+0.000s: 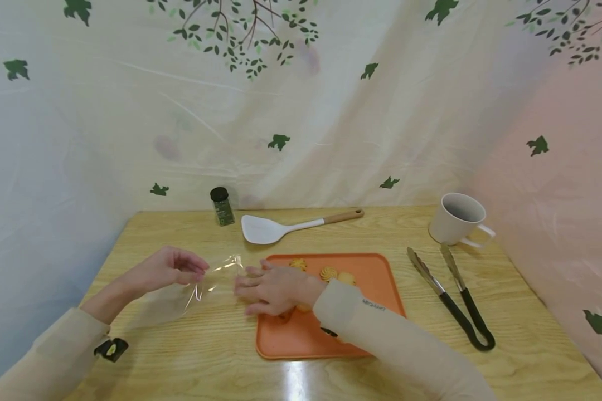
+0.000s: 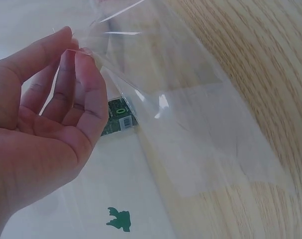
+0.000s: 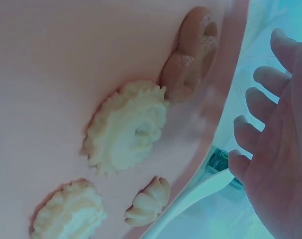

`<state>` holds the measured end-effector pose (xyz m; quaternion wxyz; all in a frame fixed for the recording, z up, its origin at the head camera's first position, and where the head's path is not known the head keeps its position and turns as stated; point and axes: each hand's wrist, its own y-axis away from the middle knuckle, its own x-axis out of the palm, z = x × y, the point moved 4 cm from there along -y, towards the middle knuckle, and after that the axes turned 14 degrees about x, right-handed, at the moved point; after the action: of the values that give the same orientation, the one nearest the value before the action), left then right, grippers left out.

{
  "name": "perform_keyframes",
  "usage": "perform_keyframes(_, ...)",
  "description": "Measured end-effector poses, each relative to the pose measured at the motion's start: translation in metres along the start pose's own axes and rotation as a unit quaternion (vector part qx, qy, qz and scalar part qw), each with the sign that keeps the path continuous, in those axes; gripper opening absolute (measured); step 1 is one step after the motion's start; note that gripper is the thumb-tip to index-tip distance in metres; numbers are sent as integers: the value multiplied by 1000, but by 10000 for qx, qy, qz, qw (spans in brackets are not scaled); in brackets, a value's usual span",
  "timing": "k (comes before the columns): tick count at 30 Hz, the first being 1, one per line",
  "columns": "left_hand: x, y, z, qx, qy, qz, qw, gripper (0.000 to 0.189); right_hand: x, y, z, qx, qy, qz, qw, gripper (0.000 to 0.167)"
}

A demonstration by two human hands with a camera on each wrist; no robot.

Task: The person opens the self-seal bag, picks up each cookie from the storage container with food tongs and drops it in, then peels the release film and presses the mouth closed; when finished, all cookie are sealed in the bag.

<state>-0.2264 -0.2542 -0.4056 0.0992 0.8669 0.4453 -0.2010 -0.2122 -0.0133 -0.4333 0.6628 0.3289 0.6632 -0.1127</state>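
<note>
My left hand [image 1: 173, 268] pinches the edge of a clear plastic bag [image 2: 190, 114] between thumb and fingertips. The bag hangs down toward the table. My right hand [image 1: 276, 289] reaches palm-down over the left rim of an orange tray [image 1: 331, 348], its fingers spread beside the bag and holding nothing. On the tray lie several cookies: a round ruffled cookie [image 3: 128, 129], a pretzel-shaped cookie [image 3: 190, 57] near the rim, and a small twisted cookie [image 3: 148, 201]. The right hand and sleeve cover part of the tray in the head view.
Behind the tray lies a white spatula [image 1: 266, 230] with a wooden handle, and a spice jar [image 1: 223, 207] with a black lid. To the right are black-handled tongs [image 1: 456, 312] and a white mug [image 1: 456, 220]. A leaf-patterned cloth [image 1: 321, 111] hangs behind the table.
</note>
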Motion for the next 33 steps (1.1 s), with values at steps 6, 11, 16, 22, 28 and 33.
perform_keyframes(6,0,1,0,135,90,44,9999,34,-3,8,-7,-5,-265,-230,9994,60)
perform_keyframes(11,2,2,1,224,256,68,9994,34,-9,22,-16,90,-485,-483,9976,61)
perform_keyframes(16,1,2,0,165,117,8,9998,33,-16,46,-28,384,-442,-1067,9926,65)
perform_keyframes(22,0,3,-1,147,82,-54,9998,32,-23,82,-47,823,-636,-2072,9728,75)
perform_keyframes(28,0,5,-2,216,41,-69,9997,33,-23,124,-71,1139,-1014,-2979,9423,78)
perform_keyframes(33,0,6,-3,298,148,-37,9994,32,-11,164,-98,1490,-1472,-3500,9130,79)
